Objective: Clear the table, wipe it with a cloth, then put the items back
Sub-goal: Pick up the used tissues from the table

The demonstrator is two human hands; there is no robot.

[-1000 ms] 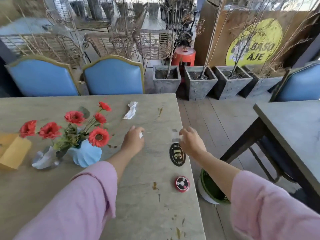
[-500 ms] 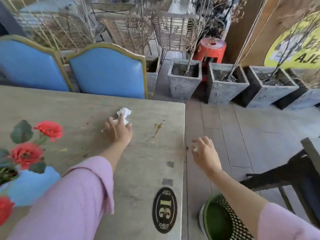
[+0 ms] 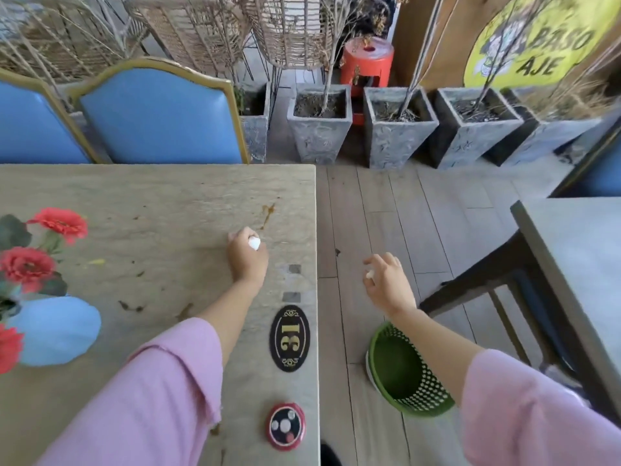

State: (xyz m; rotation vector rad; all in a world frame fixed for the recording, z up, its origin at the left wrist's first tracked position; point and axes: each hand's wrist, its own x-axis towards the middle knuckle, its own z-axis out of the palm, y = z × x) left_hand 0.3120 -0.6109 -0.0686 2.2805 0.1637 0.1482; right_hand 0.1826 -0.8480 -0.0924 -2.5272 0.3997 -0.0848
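White tissue wad (image 3: 254, 243) in fingers, over stained table (image 3: 161, 210)

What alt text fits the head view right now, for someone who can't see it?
Left hand grips a crumpled white tissue above the stained table; right hand pinches a small white scrap above the floor near the green basket. A vase of red flowers stands at left.

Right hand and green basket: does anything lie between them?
Nothing but bare wooden floor. In the head view the right hand, pinching a small white scrap, hovers above and beyond the green basket.
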